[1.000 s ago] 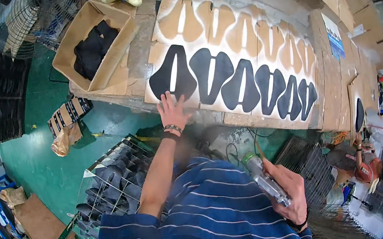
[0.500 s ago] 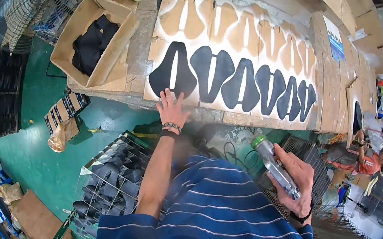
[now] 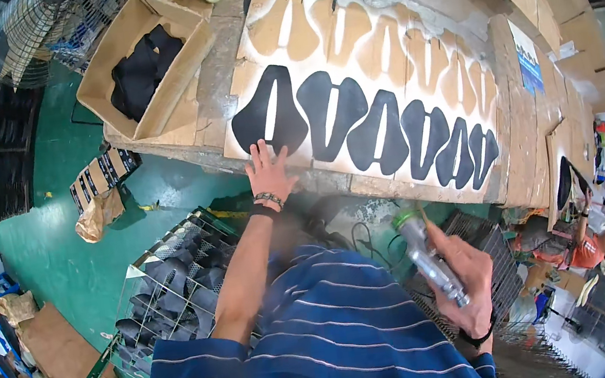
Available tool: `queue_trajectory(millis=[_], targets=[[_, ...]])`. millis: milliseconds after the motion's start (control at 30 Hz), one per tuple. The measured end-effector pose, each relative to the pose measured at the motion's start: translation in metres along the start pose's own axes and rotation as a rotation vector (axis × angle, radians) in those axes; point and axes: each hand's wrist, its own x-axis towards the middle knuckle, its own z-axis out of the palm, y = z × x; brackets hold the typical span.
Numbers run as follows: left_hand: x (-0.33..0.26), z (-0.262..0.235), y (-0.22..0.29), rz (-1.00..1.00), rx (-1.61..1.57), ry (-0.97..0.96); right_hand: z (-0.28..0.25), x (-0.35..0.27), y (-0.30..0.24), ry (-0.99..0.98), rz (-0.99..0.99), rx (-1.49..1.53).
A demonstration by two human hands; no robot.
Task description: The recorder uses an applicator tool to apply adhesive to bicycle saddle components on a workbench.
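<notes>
Nearest the viewer, the right hand (image 3: 461,279) is wrapped around a silvery metal spray gun with a green cap (image 3: 427,255). Its fingers are closed firmly about the body, nozzle end up and pointing toward the work. Compared with a second ago, this hand has risen from low at the person's side and the tool now stands closer to the surface edge, tilted more upright. Judgement: the tool is being brought to bear on the pieces, not yet applied.

Left of it and slightly farther, the left hand (image 3: 270,172) lies flat, fingers spread and gripping nothing. It presses on the near edge of the pale cardboard sheet (image 3: 330,166), just below the leftmost black saddle-shaped cut piece (image 3: 267,115). Its position matches the earlier views, so it appears to be steadying the sheet.

On that sheet, a row of black saddle-shaped pieces (image 3: 387,132) runs from left to right along the near side. A row of tan pieces of the same shape (image 3: 367,39) lies beyond them. No piece appears displaced.

Below the surface on the left, a wire rack holding dark pieces (image 3: 177,282) stands on the green floor (image 3: 58,252).

At far left on the wooden work surface (image 3: 216,85), an open cardboard box holding black material (image 3: 145,64) sits well apart from both hands.
</notes>
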Motion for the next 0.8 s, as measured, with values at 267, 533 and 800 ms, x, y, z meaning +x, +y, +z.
queue_trajectory(millis=[267, 533, 800], targets=[[0.001, 0.005, -0.001, 0.009, 0.021, -0.007, 0.003, 0.001, 0.003, 0.087, -0.023, -0.01], [0.001, 0.005, -0.003, 0.033, 0.023, 0.039, -0.001, -0.002, -0.004, 0.124, 0.048, -0.016], [0.004, -0.013, -0.01, -0.031, -0.321, 0.058, -0.006, -0.018, 0.002, 0.101, 0.101, -0.023]])
